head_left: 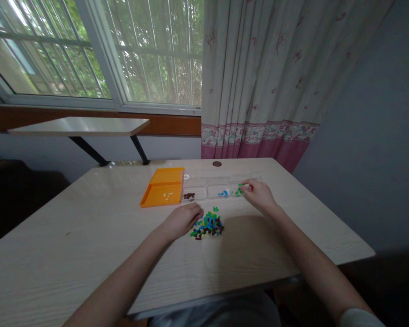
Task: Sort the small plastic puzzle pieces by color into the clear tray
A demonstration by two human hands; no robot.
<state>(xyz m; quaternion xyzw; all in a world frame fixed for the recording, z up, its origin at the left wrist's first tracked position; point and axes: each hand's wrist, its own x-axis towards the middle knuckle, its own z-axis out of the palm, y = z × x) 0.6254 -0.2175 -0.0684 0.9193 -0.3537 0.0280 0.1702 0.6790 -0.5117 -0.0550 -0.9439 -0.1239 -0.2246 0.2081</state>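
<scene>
A heap of small plastic pieces (209, 225), in green, blue, brown and yellow, lies on the table. Against its left edge rests my left hand (184, 221), fingers curled inward; what they hold, if anything, is hidden. My right hand (259, 193) is over the right end of a clear divided tray. Its thumb and fingers pinch a small green piece (240, 185), just above other green pieces (238, 191) in that compartment. Blue pieces (223, 193) occupy the middle compartment and brown pieces (189, 195) the left one. Pale pieces (168, 195) sit in an open orange case (148, 198).
Behind the tray, a round dark cap (217, 164) is set in the tabletop (98, 236). A raised shelf (85, 126) on black legs stands at the back left. A window and a patterned curtain (259, 81) are beyond the table, with a wall at right.
</scene>
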